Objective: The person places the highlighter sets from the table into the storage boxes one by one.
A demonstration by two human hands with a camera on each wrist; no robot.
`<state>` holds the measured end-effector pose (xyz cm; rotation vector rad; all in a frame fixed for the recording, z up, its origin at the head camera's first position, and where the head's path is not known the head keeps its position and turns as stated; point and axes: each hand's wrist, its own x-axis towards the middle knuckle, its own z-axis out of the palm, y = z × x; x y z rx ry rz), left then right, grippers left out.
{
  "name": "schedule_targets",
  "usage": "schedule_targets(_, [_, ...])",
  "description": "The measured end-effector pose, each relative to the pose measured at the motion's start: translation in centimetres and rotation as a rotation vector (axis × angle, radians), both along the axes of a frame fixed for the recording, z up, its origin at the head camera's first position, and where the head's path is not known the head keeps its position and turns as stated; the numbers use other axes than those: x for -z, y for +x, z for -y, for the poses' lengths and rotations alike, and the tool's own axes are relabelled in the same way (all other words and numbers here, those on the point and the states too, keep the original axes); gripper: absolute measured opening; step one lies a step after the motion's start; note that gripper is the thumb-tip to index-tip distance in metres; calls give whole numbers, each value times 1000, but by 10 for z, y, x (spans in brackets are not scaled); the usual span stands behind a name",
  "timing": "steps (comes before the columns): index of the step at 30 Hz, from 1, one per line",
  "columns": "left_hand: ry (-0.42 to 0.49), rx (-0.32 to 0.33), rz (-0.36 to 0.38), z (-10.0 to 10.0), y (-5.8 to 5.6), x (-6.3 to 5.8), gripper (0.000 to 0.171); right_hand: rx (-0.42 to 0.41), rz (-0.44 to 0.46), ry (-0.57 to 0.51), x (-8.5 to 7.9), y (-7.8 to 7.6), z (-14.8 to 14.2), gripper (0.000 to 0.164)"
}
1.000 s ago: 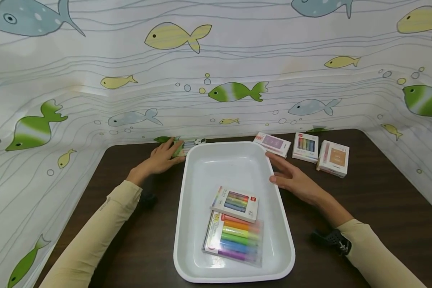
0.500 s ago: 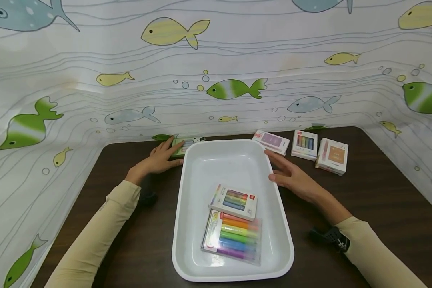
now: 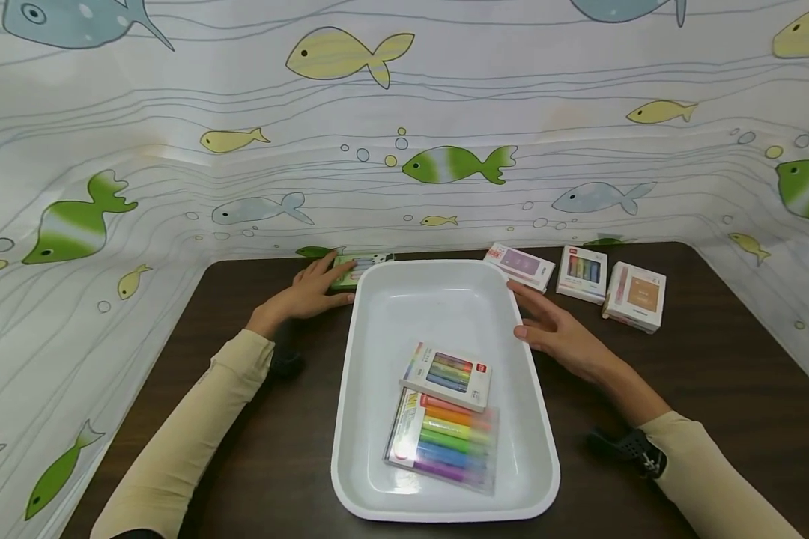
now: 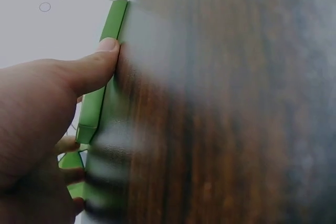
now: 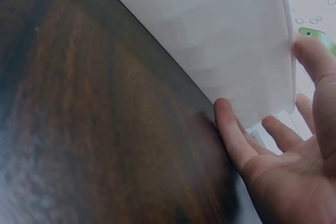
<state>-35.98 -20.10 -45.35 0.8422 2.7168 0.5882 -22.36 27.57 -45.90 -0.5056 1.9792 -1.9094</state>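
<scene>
At the table's back edge, my left hand (image 3: 308,293) grips a flat green box (image 3: 346,273), whose top shows a row of pale sticks. In the left wrist view the thumb (image 4: 100,66) presses the box's near side, with the other fingers beyond it. My right hand (image 3: 566,337) rests loosely against the right side of a white tray (image 3: 357,449), fingertips touching its rim and outer wall. In the tray, a white box of coloured sticks (image 3: 453,374) overlaps a clear case of thick rainbow-coloured markers (image 3: 445,442).
Behind the tray on the right lie a box with a purple panel (image 3: 520,266), a white box with a coloured-stick window (image 3: 582,274) and a box with an orange-brown panel (image 3: 635,296). A fish-print sheet (image 3: 350,195) rises along the back of the dark table (image 3: 276,449).
The head view has shifted slightly. Both hands, the green box and the tray keep their places relative to one another.
</scene>
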Motion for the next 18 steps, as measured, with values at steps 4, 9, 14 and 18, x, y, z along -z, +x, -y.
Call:
schedule_targets(4, [8, -6, -13, 0, 2, 1, 74, 2, 4, 4, 1, 1, 0, 72])
schedule_targets(9, [30, -14, -43, 4, 4, 2, 66, -6, 9, 9, 4, 2, 1, 71])
schedule_targets(14, [78, -24, -68, 4, 4, -2, 62, -12, -1, 9, 3, 2, -1, 71])
schedule_targets(18, [92, -33, -72, 4, 4, -5, 62, -15, -10, 8, 0, 2, -1, 70])
